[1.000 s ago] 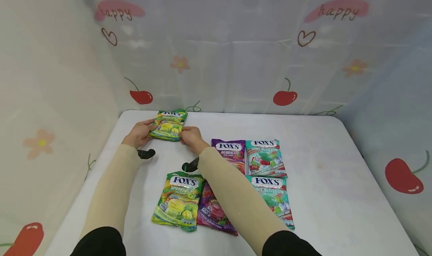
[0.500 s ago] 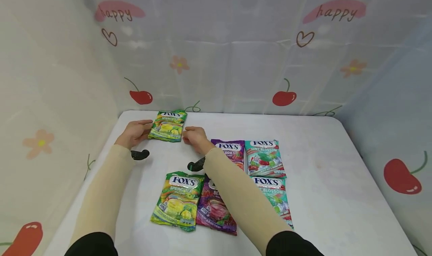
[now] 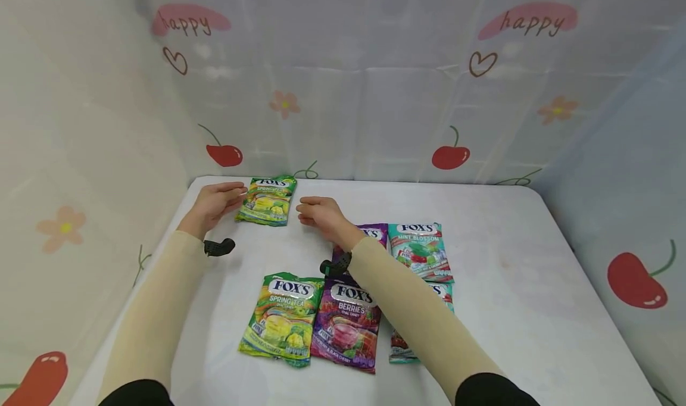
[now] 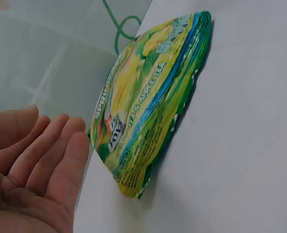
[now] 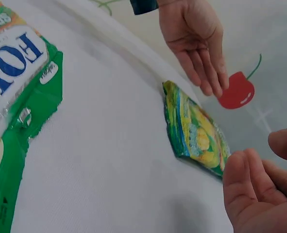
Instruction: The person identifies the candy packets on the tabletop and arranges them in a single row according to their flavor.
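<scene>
A green and yellow Fox's Spring Tea candy bag (image 3: pixel 266 202) lies flat near the table's back edge. My left hand (image 3: pixel 215 203) is just left of it, fingers extended and holding nothing. In the left wrist view its fingertips come right up to one edge of the bag. To the bag's right is my right hand (image 3: pixel 326 216), a small gap away, with loosely bent fingers and nothing in them. Nearer the front lies a second Spring Tea bag (image 3: pixel 281 319), beside a purple Berries candy bag (image 3: pixel 345 328).
Behind the right forearm, another purple bag (image 3: pixel 375 232) is mostly hidden. To its right lies a teal Mint Blossom bag (image 3: pixel 420 248), with another teal bag (image 3: pixel 442 291) partly covered by the sleeve. The white table (image 3: pixel 530 311) meets printed curtains at the back and sides.
Both hands have let go of the far Spring Tea bag, which stays at the back edge. The left hand has drawn slightly left; the right hand has moved right, uncovering the front Berries bag.
</scene>
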A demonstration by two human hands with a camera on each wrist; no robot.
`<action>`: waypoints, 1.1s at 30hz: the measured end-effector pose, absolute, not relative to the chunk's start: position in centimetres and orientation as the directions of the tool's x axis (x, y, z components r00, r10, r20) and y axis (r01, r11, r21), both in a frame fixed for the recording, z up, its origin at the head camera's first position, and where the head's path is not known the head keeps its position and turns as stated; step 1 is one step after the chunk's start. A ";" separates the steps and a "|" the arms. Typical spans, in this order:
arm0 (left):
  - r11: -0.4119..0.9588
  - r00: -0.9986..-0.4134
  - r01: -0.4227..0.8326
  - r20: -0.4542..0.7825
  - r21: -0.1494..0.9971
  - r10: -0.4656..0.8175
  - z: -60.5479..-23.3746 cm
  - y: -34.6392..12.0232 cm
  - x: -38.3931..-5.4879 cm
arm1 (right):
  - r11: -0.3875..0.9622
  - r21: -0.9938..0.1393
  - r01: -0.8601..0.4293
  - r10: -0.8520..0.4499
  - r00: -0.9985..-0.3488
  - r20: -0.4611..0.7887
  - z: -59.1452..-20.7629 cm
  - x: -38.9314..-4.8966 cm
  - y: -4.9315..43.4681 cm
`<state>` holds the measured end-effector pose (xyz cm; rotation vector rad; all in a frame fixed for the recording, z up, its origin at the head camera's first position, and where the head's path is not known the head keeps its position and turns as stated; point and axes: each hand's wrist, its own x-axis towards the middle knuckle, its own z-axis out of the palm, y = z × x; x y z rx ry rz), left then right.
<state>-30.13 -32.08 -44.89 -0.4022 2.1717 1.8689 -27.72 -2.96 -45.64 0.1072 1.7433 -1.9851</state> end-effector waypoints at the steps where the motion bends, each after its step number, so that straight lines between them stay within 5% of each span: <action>1: 0.136 -0.931 -0.365 -0.364 0.921 -0.034 -44.7 -31.8 -30.0 | -0.064 -0.909 0.411 -0.316 -0.873 -0.372 -45.3 -27.6 -2.7; 21: 0.210 -0.917 -0.319 -0.357 0.924 0.179 -43.6 -27.8 -25.3 | 0.038 -0.953 0.300 -0.429 -0.857 -0.287 -41.8 -21.3 4.2; 33: 0.220 -0.907 -0.280 -0.332 0.934 0.258 -44.0 -27.5 -22.7 | -0.012 -0.939 0.344 -0.460 -0.836 -0.300 -42.0 -17.8 7.6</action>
